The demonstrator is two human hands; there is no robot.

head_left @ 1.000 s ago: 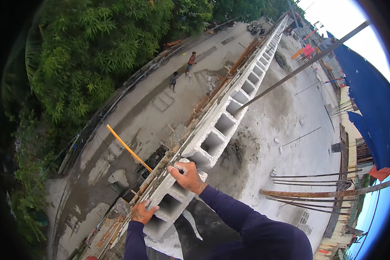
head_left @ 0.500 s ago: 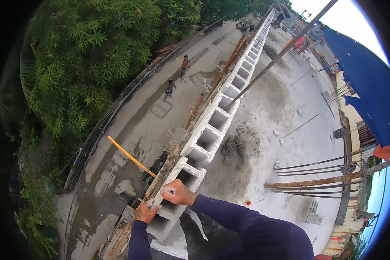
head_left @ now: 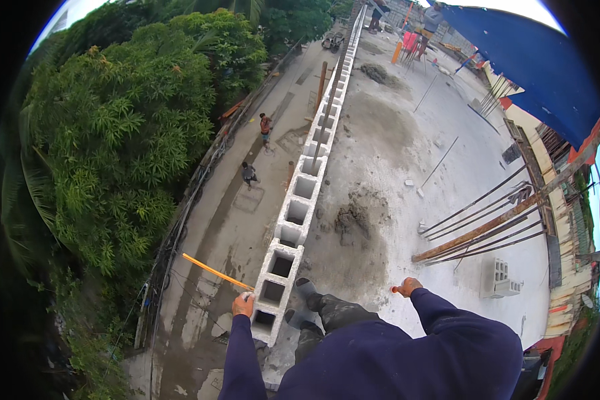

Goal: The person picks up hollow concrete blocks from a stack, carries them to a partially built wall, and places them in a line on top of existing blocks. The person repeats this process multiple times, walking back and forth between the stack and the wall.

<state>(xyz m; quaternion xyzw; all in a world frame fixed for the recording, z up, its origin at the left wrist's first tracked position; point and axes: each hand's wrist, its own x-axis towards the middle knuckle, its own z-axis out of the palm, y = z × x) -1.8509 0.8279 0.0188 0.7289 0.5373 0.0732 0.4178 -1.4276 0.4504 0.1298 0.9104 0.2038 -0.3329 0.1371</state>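
A grey hollow concrete block with three open cells lies at the near end of a long row of hollow blocks. My left hand is closed over its outer left edge. Out to the right, my right hand is held away from the wall with its fingers curled. A small orange round piece shows at those fingertips; whether they grip it or merely overlap it, I cannot tell. Below, my booted feet stand close beside the block.
Rebars jut from the slab on the right, near a stack of hollow blocks. Wet mortar lies right of the row. An orange pipe sticks out left over a lower road, where two people are. Others stand far off.
The near block, earlier tilted and apart from the row, now sits in line against it. My right hand has left the block and swung right; my left hand stays at its edge.
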